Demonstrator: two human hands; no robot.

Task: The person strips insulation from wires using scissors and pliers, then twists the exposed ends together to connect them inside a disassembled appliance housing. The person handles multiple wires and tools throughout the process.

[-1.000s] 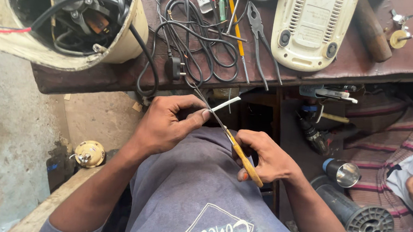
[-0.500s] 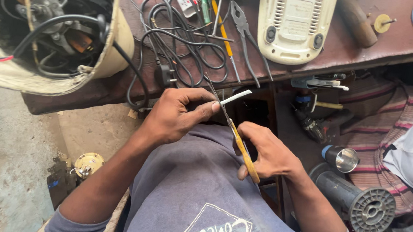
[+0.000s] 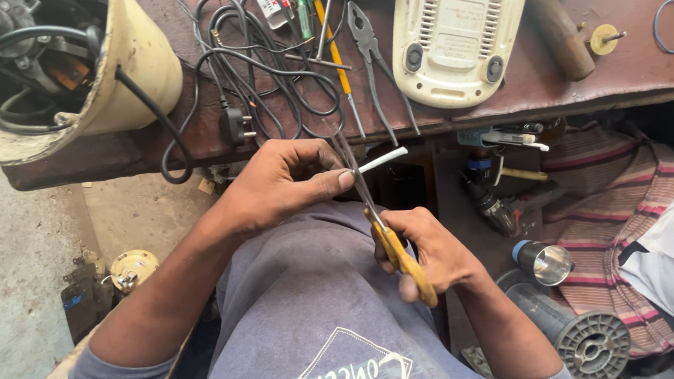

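The left hand pinches a thin white sleeved wire that slants up and right above the lap, below the brown counter, while the right hand is closed around yellow-handled scissors whose blades reach up-left to the pinch

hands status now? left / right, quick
Left hand: closed, pinching a white cable end between thumb and fingers.
Right hand: closed around yellow-handled scissors, blades at the cable.
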